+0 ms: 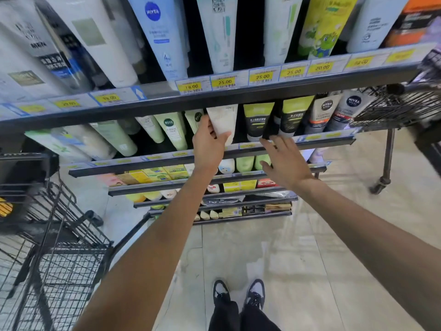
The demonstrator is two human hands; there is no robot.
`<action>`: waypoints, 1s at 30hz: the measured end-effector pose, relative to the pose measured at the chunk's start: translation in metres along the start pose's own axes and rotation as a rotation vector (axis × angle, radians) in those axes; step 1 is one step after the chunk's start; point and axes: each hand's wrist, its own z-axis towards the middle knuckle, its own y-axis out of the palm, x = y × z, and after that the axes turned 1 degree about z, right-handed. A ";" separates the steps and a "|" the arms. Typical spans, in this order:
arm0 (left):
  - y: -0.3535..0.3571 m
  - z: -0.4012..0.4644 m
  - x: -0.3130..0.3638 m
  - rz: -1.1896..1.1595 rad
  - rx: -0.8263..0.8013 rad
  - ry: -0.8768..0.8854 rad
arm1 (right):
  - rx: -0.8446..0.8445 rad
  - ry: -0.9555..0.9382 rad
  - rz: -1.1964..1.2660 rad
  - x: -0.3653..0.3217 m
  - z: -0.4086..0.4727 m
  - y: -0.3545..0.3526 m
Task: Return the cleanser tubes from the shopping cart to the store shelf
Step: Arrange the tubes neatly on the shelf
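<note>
— Black wire is what sits at the far left: the shopping cart (pixel 59 259), its basket low beside the shelving. Can you see any tubes in it?

— Not clearly; the mesh is blurred. Moving right, the store shelf (pixel 214 156) runs across at an angle, with yellow price tags (pixel 224 81) along the rail above it.

— And the left hand (pixel 208 145)?

— It reaches up to that shelf and holds a white cleanser tube (pixel 224 120), thumb across the front and the fingers (pixel 205 120) wrapped behind its left edge. The tube stands upside down, cap at the bottom, in the row, between a pale green tube (pixel 194 117) on its left and a green-and-black tube (pixel 257 120) on its right.

— What about the right hand (pixel 286 163)?

— It hovers just right of the left one, palm down, fingers spread and straight, holding nothing. Its fingertips lie at the shelf's front rail, below the green-and-black tube.

— Anything further right?

— Two Nivea tubes (pixel 343 111) on the same shelf, then a second black wire cart (pixel 393 106) at the edge. Below, black-and-white shoes (pixel 238 295) stand on the pale tiled floor (pixel 310 259).
</note>
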 end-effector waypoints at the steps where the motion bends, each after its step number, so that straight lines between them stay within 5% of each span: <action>1: 0.001 0.002 0.001 0.015 0.004 0.002 | 0.003 -0.002 0.013 0.000 0.000 0.001; 30: 0.017 0.008 -0.005 0.215 -0.011 -0.136 | 0.037 -0.007 0.052 0.004 -0.002 0.011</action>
